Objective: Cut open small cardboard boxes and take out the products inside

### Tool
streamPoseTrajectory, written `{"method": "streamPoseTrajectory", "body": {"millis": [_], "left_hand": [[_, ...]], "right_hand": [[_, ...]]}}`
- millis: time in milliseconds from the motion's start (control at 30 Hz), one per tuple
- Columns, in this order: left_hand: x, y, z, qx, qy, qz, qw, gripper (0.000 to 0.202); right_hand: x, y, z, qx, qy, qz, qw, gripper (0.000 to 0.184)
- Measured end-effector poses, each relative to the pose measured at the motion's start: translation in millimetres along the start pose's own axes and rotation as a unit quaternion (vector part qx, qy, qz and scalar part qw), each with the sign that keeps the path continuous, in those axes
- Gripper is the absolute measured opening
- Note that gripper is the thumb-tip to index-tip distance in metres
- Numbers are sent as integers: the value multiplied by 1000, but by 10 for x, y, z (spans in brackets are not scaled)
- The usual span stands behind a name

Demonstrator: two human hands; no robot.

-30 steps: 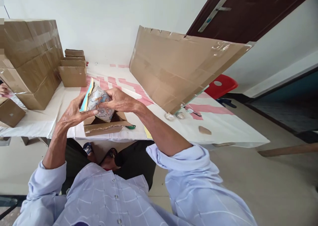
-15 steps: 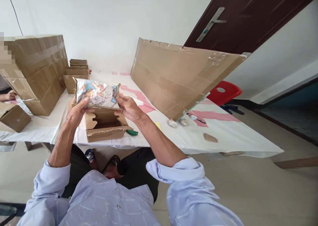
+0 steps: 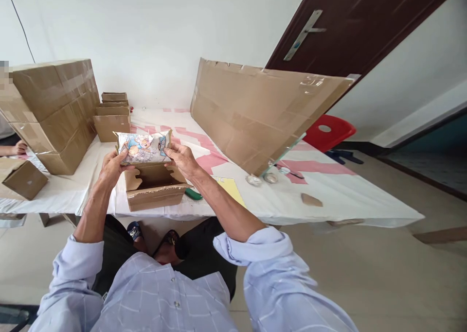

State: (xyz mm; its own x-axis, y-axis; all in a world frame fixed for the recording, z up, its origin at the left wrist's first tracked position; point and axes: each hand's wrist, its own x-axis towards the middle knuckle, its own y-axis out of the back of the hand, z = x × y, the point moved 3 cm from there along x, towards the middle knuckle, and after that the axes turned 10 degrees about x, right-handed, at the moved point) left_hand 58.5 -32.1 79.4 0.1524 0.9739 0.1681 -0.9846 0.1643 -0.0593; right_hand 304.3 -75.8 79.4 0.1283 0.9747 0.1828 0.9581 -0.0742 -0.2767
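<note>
Both my hands hold a flat packet printed with a cartoon picture (image 3: 144, 147), level, just above a small open cardboard box (image 3: 155, 190) at the table's near edge. My left hand (image 3: 114, 166) grips the packet's left end and my right hand (image 3: 181, 159) grips its right end, fingers closed on it. The packet's lower edge sits at the box's opening. A green-handled tool (image 3: 193, 194) lies on the table right of the box.
A large flattened cardboard sheet (image 3: 255, 113) leans up at the table's right. Big taped cartons (image 3: 54, 108) and small folded boxes (image 3: 111, 120) stand at the left and back. Another person's hand (image 3: 16, 148) shows far left. A red stool (image 3: 328, 130) is behind the table.
The packet was turned from upright on edge to lying level, then lowered toward the open box. Both hands kept hold of it throughout.
</note>
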Motion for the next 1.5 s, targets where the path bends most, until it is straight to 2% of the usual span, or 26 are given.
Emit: {"method": "streamPoseTrajectory", "body": {"millis": [133,333,400,567,800,933,1100,1200,1333,1400,1500], "left_hand": [[40,37,-54,2,14,-16,1000,53],[79,75,-98,2,31,-15,999,48],[87,73,-107,7,33,-15,999,48],[94,31,-16,11,1,-11,1000,56],[44,-35,366,-22,-122,-20,992,58],[-8,-46,504,-28,-147,-32,988,52],[-108,-52,591,-28,-164,-35,985,50],[-135,-43,556,-17,-174,-22,984,49],[-73,1,389,23,-160,7,987,47],[-9,74,310,32,-156,30,987,46],[106,298,240,22,-167,85,982,46]], "right_hand": [[48,38,115,30,-41,11,999,32],[89,47,222,33,-95,38,994,27],[98,48,232,25,-93,35,995,29],[117,43,116,14,5,-7,1000,47],[79,40,-296,-10,169,-42,985,62],[30,19,-444,-13,205,-54,977,67],[-58,7,-520,-27,235,-54,970,66],[-82,-6,-481,-38,241,-56,968,65],[-29,33,-304,-73,208,-56,974,73],[13,137,-203,-122,195,-33,973,78],[58,401,-41,-203,155,19,967,87]]}}
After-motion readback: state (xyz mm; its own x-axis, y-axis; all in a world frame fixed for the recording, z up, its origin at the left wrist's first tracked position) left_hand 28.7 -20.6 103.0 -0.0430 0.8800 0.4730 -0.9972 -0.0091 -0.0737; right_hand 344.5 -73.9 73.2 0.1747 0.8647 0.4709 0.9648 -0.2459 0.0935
